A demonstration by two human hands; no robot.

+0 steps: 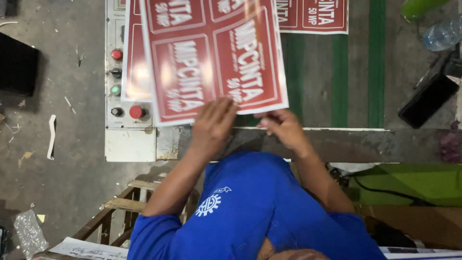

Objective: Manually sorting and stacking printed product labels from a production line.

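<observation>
Both hands are pinching the near edge of a glossy red printed sheet (216,58), left hand (213,123) at its bottom middle, right hand (283,126) by the corner. It's lifted and tilted over the control panel (118,91), not yet down on the green-striped counter (337,82), where another red sheet (317,17) already lies.
</observation>
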